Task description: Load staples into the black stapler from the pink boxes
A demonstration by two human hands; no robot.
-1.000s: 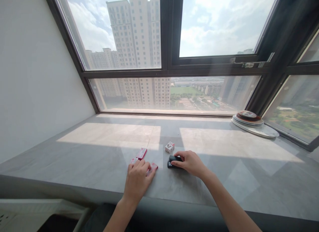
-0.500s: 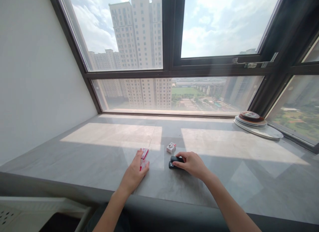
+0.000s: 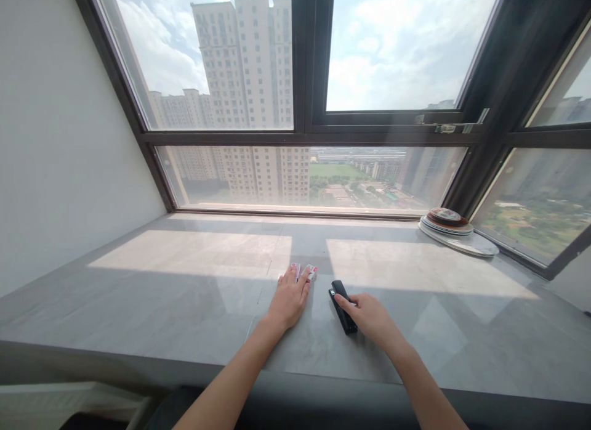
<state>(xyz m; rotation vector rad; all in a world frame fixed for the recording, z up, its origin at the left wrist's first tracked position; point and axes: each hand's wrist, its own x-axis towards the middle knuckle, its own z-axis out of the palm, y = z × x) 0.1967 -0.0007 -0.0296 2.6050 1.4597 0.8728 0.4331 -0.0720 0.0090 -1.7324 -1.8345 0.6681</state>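
My left hand [image 3: 290, 300] lies over small printed boxes, its fingers curled on them. A pink-and-white box [image 3: 296, 269] shows between the fingertips. Just right of it, touched by a finger, is a small white box with red print [image 3: 313, 272]. The hand hides most of both, and I cannot tell whether another box is beneath it. My right hand [image 3: 369, 316] grips a black stapler [image 3: 344, 310] from the right, thumb on its near side. The stapler is turned lengthwise, its far end pointing toward the window.
A stack of plates [image 3: 455, 230] sits in the right window corner of the stone sill [image 3: 161, 307]. The window [image 3: 305, 137] rises behind, with a wall [image 3: 69, 140] on the left. Below the front edge, a pale plastic basket [image 3: 60, 399] shows at lower left.
My left hand has moved right and away from me with the pink boxes, up against the white box. My right hand has turned the stapler from crosswise to lengthwise. The view has shifted slightly.
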